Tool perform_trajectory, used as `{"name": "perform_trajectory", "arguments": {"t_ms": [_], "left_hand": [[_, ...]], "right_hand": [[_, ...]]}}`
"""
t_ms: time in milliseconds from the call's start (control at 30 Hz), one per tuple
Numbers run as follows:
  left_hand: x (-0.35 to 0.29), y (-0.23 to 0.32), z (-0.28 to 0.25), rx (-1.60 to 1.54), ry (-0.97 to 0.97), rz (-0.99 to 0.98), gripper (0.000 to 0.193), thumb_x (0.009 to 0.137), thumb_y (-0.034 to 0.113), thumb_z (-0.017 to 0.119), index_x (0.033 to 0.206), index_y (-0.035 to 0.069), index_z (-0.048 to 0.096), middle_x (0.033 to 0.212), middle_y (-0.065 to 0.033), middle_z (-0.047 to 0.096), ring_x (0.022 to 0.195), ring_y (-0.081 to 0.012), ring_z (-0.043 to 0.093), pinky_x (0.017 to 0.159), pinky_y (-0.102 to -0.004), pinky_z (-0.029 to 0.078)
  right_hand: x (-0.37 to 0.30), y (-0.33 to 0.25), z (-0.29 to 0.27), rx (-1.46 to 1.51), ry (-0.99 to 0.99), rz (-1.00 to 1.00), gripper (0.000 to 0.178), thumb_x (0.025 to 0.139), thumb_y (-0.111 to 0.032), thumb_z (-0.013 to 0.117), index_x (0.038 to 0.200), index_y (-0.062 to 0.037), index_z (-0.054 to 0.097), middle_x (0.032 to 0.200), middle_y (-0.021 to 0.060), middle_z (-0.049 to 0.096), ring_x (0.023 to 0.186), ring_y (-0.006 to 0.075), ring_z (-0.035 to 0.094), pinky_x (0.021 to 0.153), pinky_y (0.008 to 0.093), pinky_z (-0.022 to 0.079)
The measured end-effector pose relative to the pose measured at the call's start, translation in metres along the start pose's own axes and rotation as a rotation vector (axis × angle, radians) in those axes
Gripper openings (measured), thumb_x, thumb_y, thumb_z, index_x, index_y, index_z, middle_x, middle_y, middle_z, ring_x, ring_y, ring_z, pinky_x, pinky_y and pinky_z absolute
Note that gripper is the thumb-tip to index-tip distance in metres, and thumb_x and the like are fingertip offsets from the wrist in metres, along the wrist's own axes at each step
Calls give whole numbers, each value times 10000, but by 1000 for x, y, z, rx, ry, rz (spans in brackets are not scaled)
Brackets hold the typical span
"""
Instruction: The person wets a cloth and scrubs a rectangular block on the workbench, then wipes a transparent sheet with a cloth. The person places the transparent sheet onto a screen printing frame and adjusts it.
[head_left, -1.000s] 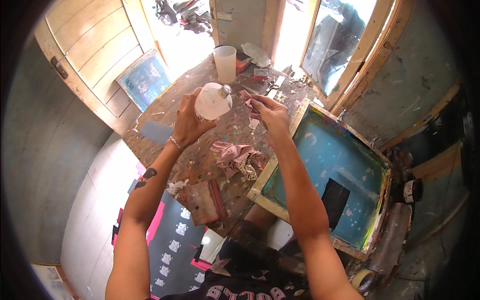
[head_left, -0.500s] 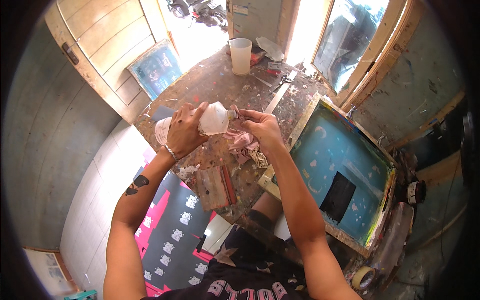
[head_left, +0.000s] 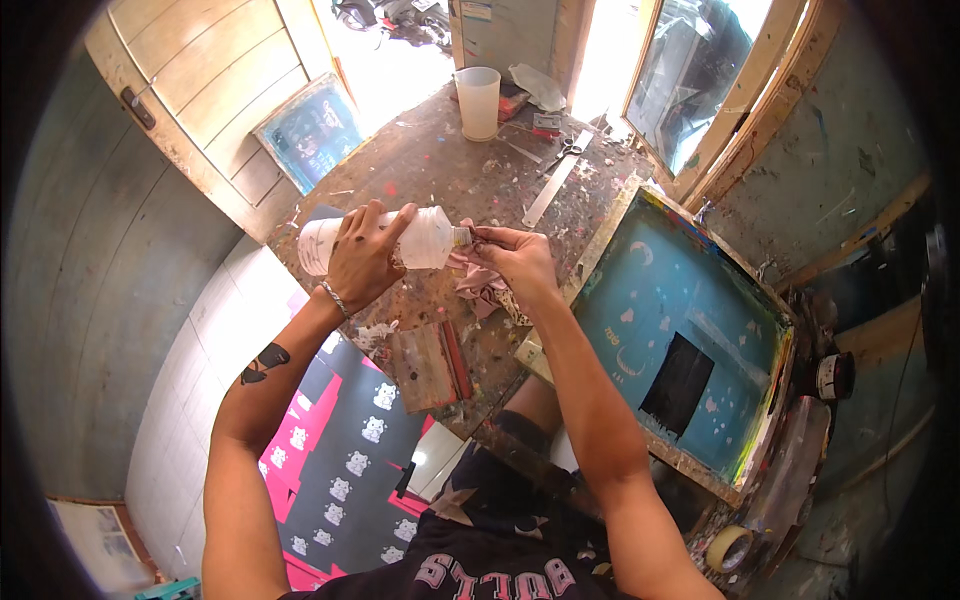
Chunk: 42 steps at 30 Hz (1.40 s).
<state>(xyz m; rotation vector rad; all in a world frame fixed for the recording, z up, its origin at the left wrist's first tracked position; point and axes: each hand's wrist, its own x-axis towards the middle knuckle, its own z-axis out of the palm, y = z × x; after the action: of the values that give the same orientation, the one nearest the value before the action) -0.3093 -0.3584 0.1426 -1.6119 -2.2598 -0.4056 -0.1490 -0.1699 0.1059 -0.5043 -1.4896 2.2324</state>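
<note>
My left hand (head_left: 370, 252) is wrapped over a whitish translucent plastic bottle (head_left: 428, 238), which lies on its side in the air above the worktable (head_left: 390, 170). The bottle's open neck points right, toward my right hand (head_left: 522, 262). With bent fingers, my right hand pinches a pink cloth (head_left: 484, 284) close to the bottle's mouth. Part of that cloth hangs in folds below the fingers, down to the tabletop. My fingers partly hide where cloth and bottle mouth meet, so whether they touch cannot be made out.
A framed blue printing screen (head_left: 640, 320) lies to the right. A plastic jug (head_left: 478, 104), scissors (head_left: 566, 150) and a metal ruler (head_left: 555, 185) sit farther back. A wooden block with a reddish edge (head_left: 425, 368) lies near. Dark printed sheets (head_left: 350, 440) are at lower left.
The bottle has turned slightly and sits more level, with its base a little farther left. My right hand stays at its neck, and the view has shifted slightly.
</note>
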Motion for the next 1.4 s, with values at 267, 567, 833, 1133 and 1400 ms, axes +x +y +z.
{"name": "perform_trajectory", "arguments": {"t_ms": [267, 567, 833, 1133, 1400], "left_hand": [[11, -4, 13, -337, 70, -112, 907, 639, 166, 904, 1450, 102, 503, 1192, -178, 571, 1126, -378, 599, 997, -480, 503], [52, -26, 53, -879, 322, -308, 761, 731, 275, 953, 1278, 7, 496, 1159, -165, 708, 1029, -246, 721, 867, -373, 597], [69, -41, 116, -1052, 490, -411, 777, 708, 315, 968, 1229, 4, 482, 1157, -168, 715, 1010, -247, 727, 872, -365, 606], [5, -9, 73, -548, 287, -472, 1032, 857, 470, 801, 1552, -95, 287, 1540, -328, 394, 1474, -443, 346, 1221, -491, 282], [-156, 94, 71, -283, -196, -413, 609, 1069, 315, 494, 1568, -8, 365, 1680, -172, 284, 1583, -374, 165, 1266, -563, 59]], "right_hand": [[8, -22, -12, 74, -29, -49, 272, 942, 75, 616, 1198, 124, 692, 1049, 174, 748, 886, 222, 756, 792, 294, 654], [22, -16, -34, -174, -29, 10, 299, 907, 46, 644, 1193, 106, 708, 1049, 156, 757, 925, 177, 740, 798, 272, 604], [9, 4, -41, -375, -137, 22, 277, 896, 34, 698, 1166, 87, 729, 1035, 118, 768, 901, 136, 721, 801, 277, 580], [-22, 3, -15, -700, -227, -118, 255, 872, -4, 638, 1085, 14, 778, 885, 138, 779, 723, 144, 689, 679, 305, 538], [-57, 76, 12, -1064, -229, -363, 227, 886, -26, 636, 1089, 31, 718, 983, 244, 689, 952, 456, 657, 853, 486, 522]]}}
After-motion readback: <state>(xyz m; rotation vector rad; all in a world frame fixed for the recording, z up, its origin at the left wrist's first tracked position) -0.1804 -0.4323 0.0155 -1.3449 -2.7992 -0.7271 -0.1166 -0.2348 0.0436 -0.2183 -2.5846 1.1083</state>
